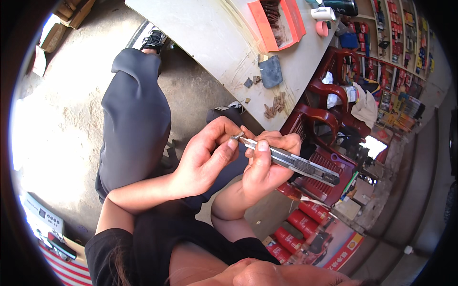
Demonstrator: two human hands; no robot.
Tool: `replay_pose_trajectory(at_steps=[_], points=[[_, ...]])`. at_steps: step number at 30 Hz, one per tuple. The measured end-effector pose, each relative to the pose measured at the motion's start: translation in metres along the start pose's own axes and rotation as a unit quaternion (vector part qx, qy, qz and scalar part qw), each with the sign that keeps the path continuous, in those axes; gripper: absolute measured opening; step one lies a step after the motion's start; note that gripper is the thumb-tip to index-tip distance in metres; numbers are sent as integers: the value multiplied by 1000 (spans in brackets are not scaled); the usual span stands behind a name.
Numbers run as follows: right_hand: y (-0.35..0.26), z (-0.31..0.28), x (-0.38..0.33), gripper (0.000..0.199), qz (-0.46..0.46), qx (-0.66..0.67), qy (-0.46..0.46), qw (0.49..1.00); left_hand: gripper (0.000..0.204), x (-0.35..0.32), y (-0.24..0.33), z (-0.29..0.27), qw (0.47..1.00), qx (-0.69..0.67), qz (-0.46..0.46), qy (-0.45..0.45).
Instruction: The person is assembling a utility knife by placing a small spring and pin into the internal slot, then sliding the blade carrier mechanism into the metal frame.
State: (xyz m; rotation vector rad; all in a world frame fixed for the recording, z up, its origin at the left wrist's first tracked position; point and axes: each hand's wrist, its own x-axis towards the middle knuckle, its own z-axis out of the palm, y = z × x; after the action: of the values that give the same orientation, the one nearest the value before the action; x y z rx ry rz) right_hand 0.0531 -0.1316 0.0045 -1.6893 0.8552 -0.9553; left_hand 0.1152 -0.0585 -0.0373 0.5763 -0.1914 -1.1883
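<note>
My right hand (pixel 267 159) is wrapped around a grey snap-off utility knife (pixel 305 166), its thumb lying along the handle. The blade end points left, toward my left hand (pixel 210 150). Between that hand's thumb and index finger is a small greyish piece (pixel 237 136), with the blade close against it; its kind is too small to make out. Both hands are held together over my lap, just off the near corner of a pale table (pixel 214 43). On the tabletop nearest them lies a loose pile of small brown sticks (pixel 275 106).
An orange-red open box (pixel 264 35) holds more brown sticks. Beside it lie a dark grey slab (pixel 271 72) and a few dark chips (pixel 248 83). A white mug (pixel 323 13) stands at the far edge. Dark red wooden chairs (pixel 329 88) and stocked shelves (pixel 405 33) are at right.
</note>
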Motion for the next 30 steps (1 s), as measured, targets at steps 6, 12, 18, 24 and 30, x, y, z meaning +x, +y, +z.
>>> replay_pose_trajectory(at_steps=[6, 12, 18, 24, 30], points=[[0, -4, 1, 16, 20, 5, -5, 1000, 13, 1, -1, -2, 1000, -12, -14, -8], [-1, -6, 2, 17, 32, -10, -8, 999, 13, 1, -2, -2, 1000, 12, -22, 4], [-4, -7, 2, 16, 46, -13, 9, 999, 14, 1, 2, -3, 998, 49, -34, -5], [-3, -13, 2, 16, 49, -42, -19, 998, 13, 1, -1, -3, 999, 34, -38, 4], [3, -9, 1, 16, 37, 0, 21, 999, 13, 1, 1, -5, 998, 55, -35, -11]])
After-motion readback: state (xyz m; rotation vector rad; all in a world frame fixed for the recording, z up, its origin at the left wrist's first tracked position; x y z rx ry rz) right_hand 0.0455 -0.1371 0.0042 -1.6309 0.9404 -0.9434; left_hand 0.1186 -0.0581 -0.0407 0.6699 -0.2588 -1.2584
